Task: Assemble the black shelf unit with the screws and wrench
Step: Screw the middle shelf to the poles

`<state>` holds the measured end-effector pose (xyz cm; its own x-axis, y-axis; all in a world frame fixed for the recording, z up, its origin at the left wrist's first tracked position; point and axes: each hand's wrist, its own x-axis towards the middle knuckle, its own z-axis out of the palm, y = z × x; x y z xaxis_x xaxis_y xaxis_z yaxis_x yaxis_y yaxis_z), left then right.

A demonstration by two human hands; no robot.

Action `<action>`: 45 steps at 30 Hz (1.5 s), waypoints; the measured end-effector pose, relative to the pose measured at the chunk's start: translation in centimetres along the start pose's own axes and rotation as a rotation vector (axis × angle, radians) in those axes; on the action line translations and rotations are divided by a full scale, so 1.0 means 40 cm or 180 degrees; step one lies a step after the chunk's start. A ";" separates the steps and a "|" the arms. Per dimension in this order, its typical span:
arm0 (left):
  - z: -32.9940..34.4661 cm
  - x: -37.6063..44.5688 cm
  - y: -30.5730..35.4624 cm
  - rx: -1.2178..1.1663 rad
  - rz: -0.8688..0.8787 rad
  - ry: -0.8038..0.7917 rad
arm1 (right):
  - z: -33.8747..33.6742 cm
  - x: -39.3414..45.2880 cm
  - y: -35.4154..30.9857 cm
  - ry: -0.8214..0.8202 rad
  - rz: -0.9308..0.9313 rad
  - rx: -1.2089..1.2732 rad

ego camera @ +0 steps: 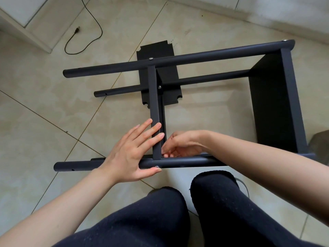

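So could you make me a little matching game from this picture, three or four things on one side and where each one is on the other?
Things:
1. left hand
2. right hand
3. black cable
4. flat black panel

Places:
A. loose on the floor tiles, far left
B. flat on the floor under the frame's tubes
C. fingers spread over the upright bar, thumb by the near tube's screw
D. fingertips at the joint of bar and near tube

Pairs: 1-C, 2-D, 3-A, 4-B
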<state>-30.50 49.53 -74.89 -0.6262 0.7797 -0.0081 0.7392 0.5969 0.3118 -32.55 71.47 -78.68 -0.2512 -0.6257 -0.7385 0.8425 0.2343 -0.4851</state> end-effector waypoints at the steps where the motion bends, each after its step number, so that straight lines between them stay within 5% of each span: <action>1: 0.000 0.000 0.000 -0.0014 -0.0003 0.0002 | 0.003 0.001 0.000 0.0035 0.0024 -0.0037; 45: -0.001 0.004 0.002 -0.0109 0.0044 0.0015 | -0.017 0.005 0.007 -0.0258 -0.0007 -0.0105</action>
<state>-30.55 49.71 -74.81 -0.6172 0.7868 0.0007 0.7389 0.5793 0.3441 -32.70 71.91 -79.29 -0.2124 -0.6842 -0.6977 0.8255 0.2564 -0.5028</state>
